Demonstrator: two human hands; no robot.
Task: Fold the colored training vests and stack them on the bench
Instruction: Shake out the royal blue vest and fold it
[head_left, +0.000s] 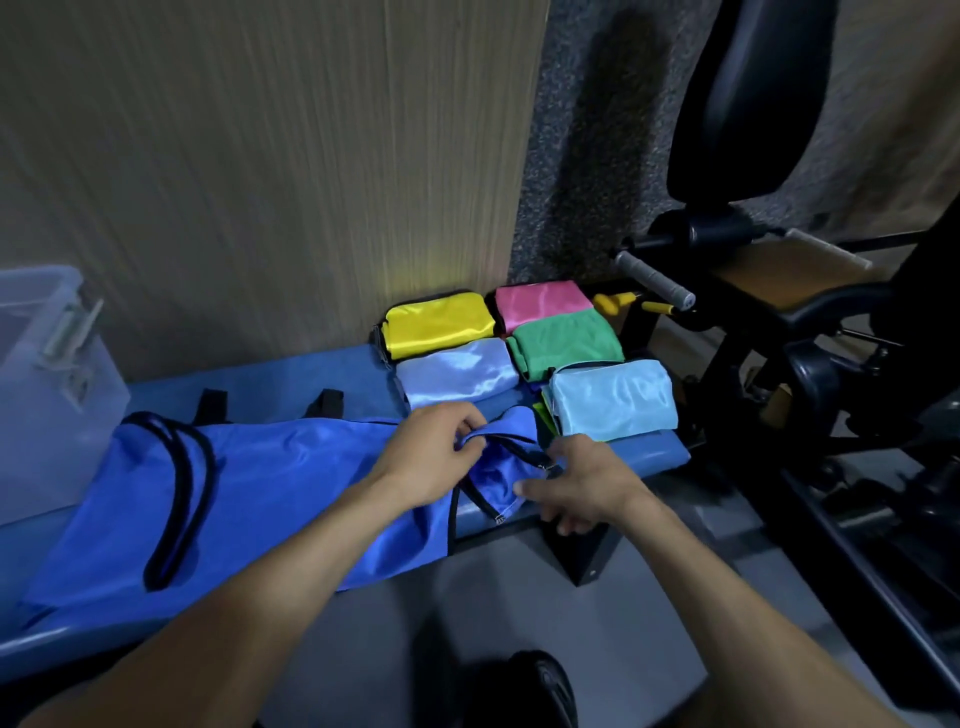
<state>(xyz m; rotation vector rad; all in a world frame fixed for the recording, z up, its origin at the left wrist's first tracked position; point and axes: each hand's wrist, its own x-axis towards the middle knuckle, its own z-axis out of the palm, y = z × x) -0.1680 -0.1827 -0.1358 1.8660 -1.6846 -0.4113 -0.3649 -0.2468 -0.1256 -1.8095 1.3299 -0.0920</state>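
Pinching blue vest (260, 483) end near surface (649, 449) edge.
Left hand (426, 452) grips fabric; right hand (582, 483) splayed, fingertips on cloth, beside folded vests (613, 397).

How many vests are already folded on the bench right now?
5 clearly: yellow and pink at the back, pale blue and green in front, light blue nearest. Colored edges beneath suggest more hidden.

Over past the left hand, a clear plastic bin (47, 364) with a latch sits against the wood-grain wall panel (270, 171). Beyond the right hand there's a black exercise machine (779, 322), its grey grip handle (654, 283) and yellow knob (615, 302) poking out. Below the forearms, a black shoe (540, 691) on the grey floor (467, 608).
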